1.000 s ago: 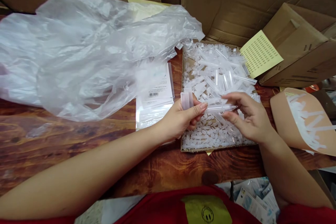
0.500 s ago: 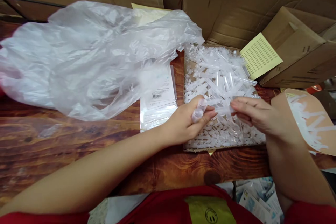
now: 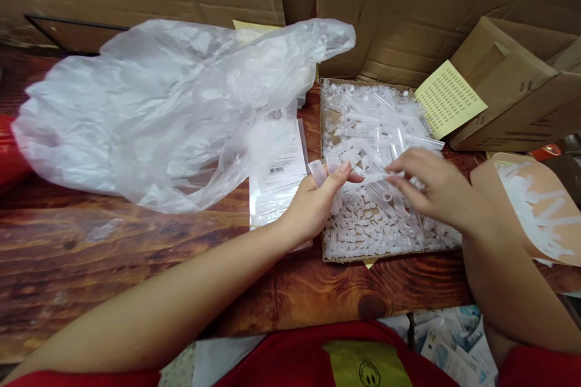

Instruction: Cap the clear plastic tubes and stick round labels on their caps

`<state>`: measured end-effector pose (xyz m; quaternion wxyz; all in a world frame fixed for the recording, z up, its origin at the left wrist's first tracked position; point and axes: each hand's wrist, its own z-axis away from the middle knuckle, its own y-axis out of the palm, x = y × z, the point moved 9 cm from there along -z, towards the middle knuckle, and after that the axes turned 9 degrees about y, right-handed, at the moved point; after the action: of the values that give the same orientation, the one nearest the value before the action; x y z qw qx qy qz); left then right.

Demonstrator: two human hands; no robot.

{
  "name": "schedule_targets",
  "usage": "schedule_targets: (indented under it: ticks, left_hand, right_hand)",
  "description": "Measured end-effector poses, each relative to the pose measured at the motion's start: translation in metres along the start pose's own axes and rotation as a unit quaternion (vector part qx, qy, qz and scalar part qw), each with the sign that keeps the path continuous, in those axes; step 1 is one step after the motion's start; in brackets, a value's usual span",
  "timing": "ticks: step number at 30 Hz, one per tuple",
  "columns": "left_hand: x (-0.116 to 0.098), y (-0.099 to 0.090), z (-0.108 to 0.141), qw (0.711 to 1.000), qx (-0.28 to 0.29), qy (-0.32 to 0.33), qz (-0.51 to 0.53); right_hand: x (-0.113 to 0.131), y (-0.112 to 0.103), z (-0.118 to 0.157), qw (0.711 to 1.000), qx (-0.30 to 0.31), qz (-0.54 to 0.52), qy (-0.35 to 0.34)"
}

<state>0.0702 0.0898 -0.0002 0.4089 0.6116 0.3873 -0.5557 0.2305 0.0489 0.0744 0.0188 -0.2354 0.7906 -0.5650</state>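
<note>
My left hand (image 3: 318, 199) is closed around a few short translucent plastic tubes (image 3: 317, 173), whose ends stick out past the thumb and fingers. Fingers and thumb of my right hand (image 3: 431, 190) pinch the far end of another translucent plastic tube (image 3: 374, 181), which spans the gap to my left fingertips. Both hands hover over a shallow cardboard tray (image 3: 390, 254) heaped with clear tubes and small clear plastic pieces. Blur and glare hide exactly how the left fingertips meet the spanning tube.
Left of the tray lie printed cards in clear sleeves (image 3: 284, 160), partly under a crumpled plastic bag (image 3: 172, 103). A yellow dotted sticker sheet (image 3: 451, 98) leans against a cardboard box (image 3: 503, 84). At right, a peach-coloured container (image 3: 488, 178) holds white strips.
The tubes in my left hand have turned, their ends now pointing up and away. My right hand has shifted slightly left and up. The plastic bag has moved a little.
</note>
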Motion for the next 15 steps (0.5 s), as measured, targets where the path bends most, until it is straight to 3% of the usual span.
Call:
schedule_targets:
  ticks: [3, 5, 8, 15]
  left_hand:
    - [0.002, 0.002, 0.001, 1.000, 0.006, -0.024, 0.014]
    - [0.005, 0.005, 0.002, 0.998, 0.026, -0.043, 0.028]
    - [0.006, 0.009, 0.002, 0.996, 0.049, -0.044, 0.054]
    - [0.003, 0.017, 0.001, 0.981, 0.076, -0.060, 0.169]
  right_hand:
    - [0.025, 0.038, 0.018, 0.983, 0.163, 0.010, -0.078]
    - [0.025, 0.054, 0.023, 0.974, 0.209, 0.042, -0.073]
    - [0.019, 0.066, 0.024, 0.969, 0.232, 0.068, -0.055]
    - [0.008, 0.067, 0.020, 0.968, 0.241, 0.063, -0.011]
